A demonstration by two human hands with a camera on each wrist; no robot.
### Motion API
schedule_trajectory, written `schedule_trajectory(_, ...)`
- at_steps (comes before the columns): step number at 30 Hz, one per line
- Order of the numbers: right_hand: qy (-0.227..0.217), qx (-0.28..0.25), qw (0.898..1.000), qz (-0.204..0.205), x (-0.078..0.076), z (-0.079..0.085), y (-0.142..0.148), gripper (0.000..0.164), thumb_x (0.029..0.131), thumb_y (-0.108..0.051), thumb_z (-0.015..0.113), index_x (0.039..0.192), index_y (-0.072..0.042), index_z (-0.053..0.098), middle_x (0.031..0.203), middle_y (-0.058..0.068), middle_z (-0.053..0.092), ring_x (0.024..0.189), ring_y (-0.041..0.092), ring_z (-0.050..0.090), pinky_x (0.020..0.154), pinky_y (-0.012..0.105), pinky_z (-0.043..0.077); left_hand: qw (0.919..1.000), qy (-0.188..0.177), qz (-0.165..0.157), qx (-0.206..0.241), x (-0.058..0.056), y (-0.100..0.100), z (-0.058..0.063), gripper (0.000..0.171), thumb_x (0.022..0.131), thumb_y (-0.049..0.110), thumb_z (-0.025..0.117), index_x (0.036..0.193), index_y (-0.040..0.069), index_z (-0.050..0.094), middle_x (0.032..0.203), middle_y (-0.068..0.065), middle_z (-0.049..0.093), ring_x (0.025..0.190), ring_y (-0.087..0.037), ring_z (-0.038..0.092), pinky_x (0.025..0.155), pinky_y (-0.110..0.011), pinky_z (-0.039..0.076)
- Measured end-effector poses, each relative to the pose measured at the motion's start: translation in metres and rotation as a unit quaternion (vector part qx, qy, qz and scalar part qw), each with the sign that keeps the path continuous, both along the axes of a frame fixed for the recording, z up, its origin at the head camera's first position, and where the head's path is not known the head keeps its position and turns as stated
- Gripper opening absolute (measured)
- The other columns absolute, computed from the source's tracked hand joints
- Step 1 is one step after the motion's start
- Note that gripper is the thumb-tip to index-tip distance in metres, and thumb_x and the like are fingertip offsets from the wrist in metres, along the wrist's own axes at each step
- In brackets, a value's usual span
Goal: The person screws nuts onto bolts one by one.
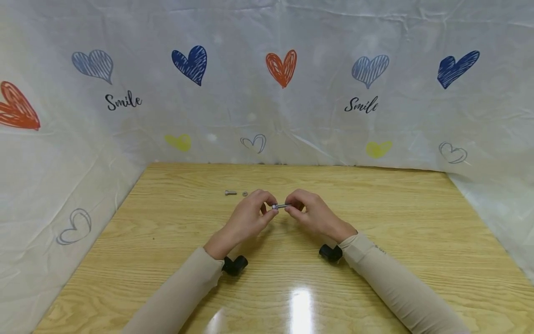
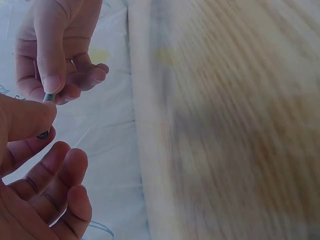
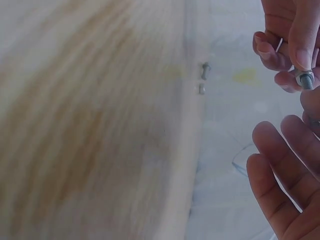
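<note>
A small metal bolt (image 1: 282, 205) spans the gap between both hands above the wooden table. My left hand (image 1: 252, 214) pinches a silver nut (image 3: 303, 78) at the bolt's left end between thumb and index finger. At the other end, the fingertips of my right hand (image 1: 313, 212) grip the bolt, hiding part of it. Thread shows between the two thumbs in the left wrist view. Other fingers of both hands are loosely bent. Just beyond the left hand, a second bolt (image 1: 230, 192) and a loose nut (image 1: 244, 194) lie on the table.
The wooden table (image 1: 175, 222) runs back to a white cloth (image 1: 233, 106) printed with hearts and "Smile". More cloth hangs at both sides. Black wrist-worn devices (image 1: 235, 265) sit below each wrist.
</note>
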State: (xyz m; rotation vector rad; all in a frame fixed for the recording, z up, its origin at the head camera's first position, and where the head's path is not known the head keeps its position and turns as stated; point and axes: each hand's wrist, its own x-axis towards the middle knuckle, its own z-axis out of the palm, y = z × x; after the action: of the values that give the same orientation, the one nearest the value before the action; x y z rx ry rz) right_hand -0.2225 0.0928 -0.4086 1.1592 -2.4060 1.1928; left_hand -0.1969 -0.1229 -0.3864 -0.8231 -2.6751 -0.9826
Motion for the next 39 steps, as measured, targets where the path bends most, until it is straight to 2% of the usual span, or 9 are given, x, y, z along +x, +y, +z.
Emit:
schedule_trajectory(8,-0.006,0.007,1.0,-0.006,-0.012,0.003,0.003,0.003,0.095,-0.014,0.061,0.097,-0.011,0.063,0.084,-0.006,0.057,0.072,0.007,0.053,0.066,0.025,0.048,0.9998,-0.016,0.006,-0.012,-0.013,0.005,0.002,0.005,0.093,0.017,0.065,0.095,0.014,0.062,0.098,-0.007,0.059,0.075,-0.016,0.053,0.065,-0.028,0.046)
schedule_trajectory(14,-0.011,0.014,1.0,-0.015,-0.022,0.001,0.005,0.003,0.095,-0.013,0.062,0.097,-0.01,0.063,0.084,-0.005,0.058,0.072,0.008,0.054,0.066,0.027,0.048,0.9994,-0.011,0.015,-0.03,-0.025,0.008,0.001,0.006,0.092,0.017,0.066,0.096,0.014,0.063,0.097,-0.006,0.059,0.074,-0.015,0.052,0.064,-0.028,0.046)
schedule_trajectory(19,-0.03,0.021,0.999,-0.026,-0.03,0.0,0.006,0.003,0.095,-0.013,0.062,0.096,-0.011,0.063,0.084,-0.005,0.059,0.074,0.011,0.055,0.067,0.029,0.048,0.9986,-0.02,0.021,-0.044,-0.035,0.01,-0.002,0.006,0.092,0.019,0.066,0.096,0.015,0.064,0.095,-0.003,0.057,0.073,-0.013,0.051,0.064,-0.028,0.046)
schedule_trajectory(25,-0.064,0.039,0.997,-0.037,-0.04,0.0,0.009,0.003,0.096,-0.015,0.061,0.097,-0.012,0.063,0.086,-0.004,0.059,0.074,0.013,0.054,0.067,0.03,0.048,0.9973,-0.03,0.027,-0.061,-0.049,0.013,-0.003,0.008,0.093,0.021,0.065,0.097,0.015,0.064,0.094,-0.004,0.058,0.076,-0.015,0.052,0.065,-0.03,0.046)
schedule_trajectory(32,-0.072,0.075,0.993,-0.051,-0.053,0.0,0.009,0.008,0.096,-0.021,0.061,0.096,-0.013,0.062,0.089,-0.004,0.06,0.075,0.013,0.055,0.067,0.03,0.047,0.9953,-0.05,0.032,-0.076,-0.063,0.016,-0.004,0.007,0.092,0.022,0.065,0.095,0.015,0.065,0.092,-0.003,0.059,0.077,-0.017,0.053,0.067,-0.032,0.045)
schedule_trajectory(39,-0.089,0.097,0.989,-0.062,-0.067,-0.001,0.008,0.005,0.095,-0.018,0.062,0.094,-0.013,0.063,0.089,-0.003,0.062,0.078,0.014,0.056,0.069,0.031,0.048,0.9921,-0.067,0.047,-0.095,-0.074,0.02,-0.005,0.008,0.093,0.021,0.065,0.096,0.015,0.064,0.092,-0.001,0.057,0.079,-0.018,0.053,0.069,-0.033,0.045)
